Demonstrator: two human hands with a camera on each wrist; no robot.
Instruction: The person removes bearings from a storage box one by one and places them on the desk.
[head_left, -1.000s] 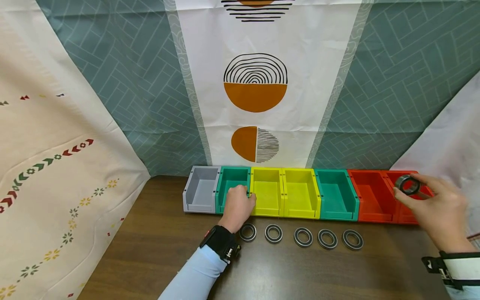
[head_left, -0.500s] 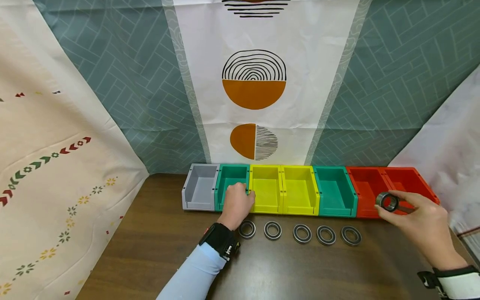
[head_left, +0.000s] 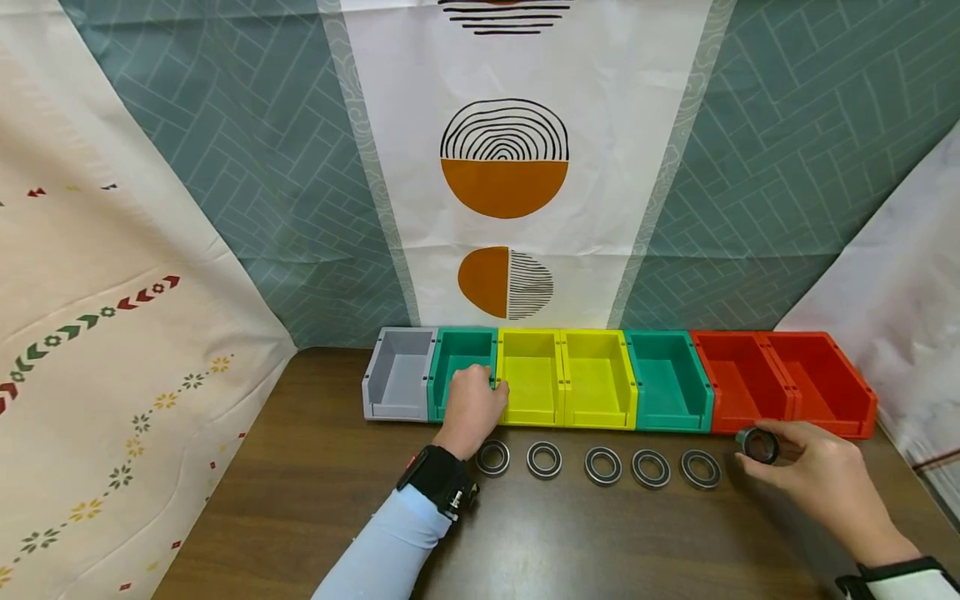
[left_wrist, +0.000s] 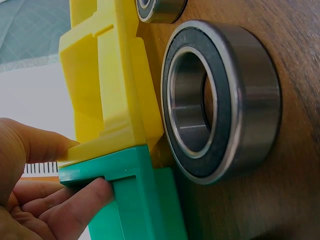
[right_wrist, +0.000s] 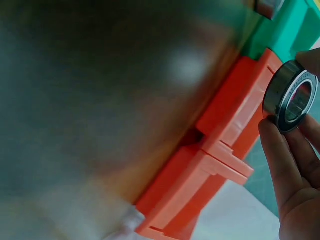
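My left hand pinches the adjoining walls of a green bin and a yellow bin. In the left wrist view its thumb lies on the yellow side and fingers reach into the green one. My right hand holds a ball bearing between thumb and fingers, tilted on edge, just in front of the red bins. Whether that bearing touches the table cannot be seen. Several more bearings lie flat in a row before the bins; one bearing sits close to the left hand.
The bin row continues with a grey bin at its left end, a second yellow bin and another green bin. The brown wooden table runs in front. Patterned cloths hang behind and at both sides.
My right hand has moved left and toward the front with the bearing, from over the far right red bin to the table before the red bins. My left hand has kept its place.
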